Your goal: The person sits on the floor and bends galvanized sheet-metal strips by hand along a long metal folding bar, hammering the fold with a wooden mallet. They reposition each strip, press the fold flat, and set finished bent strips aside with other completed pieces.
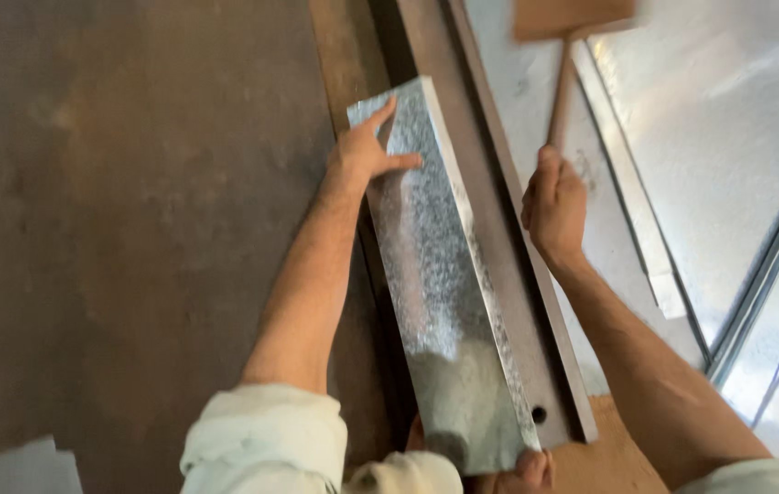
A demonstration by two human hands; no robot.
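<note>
One galvanized sheet strip (440, 284) lies on a steel bar (499, 274); left hand (367, 151) spread flat on it, right hand (554, 206) gripping one wooden mallet (565, 55).

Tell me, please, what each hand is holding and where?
Right hand grips a wooden mallet low on its handle; left hand presses the galvanized sheet near its far end.

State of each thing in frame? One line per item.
galvanized sheet strip: bent along its length, lying over the steel beam, pinned flat by a palm.
steel beam: lying flat on the floor, partly covered by the strip.
wooden mallet: raised, blurred, gripped by its handle.
left hand: open, pressing on the strip.
right hand: closed around the mallet handle.
flat metal sheets: lying on the floor, untouched.
</note>
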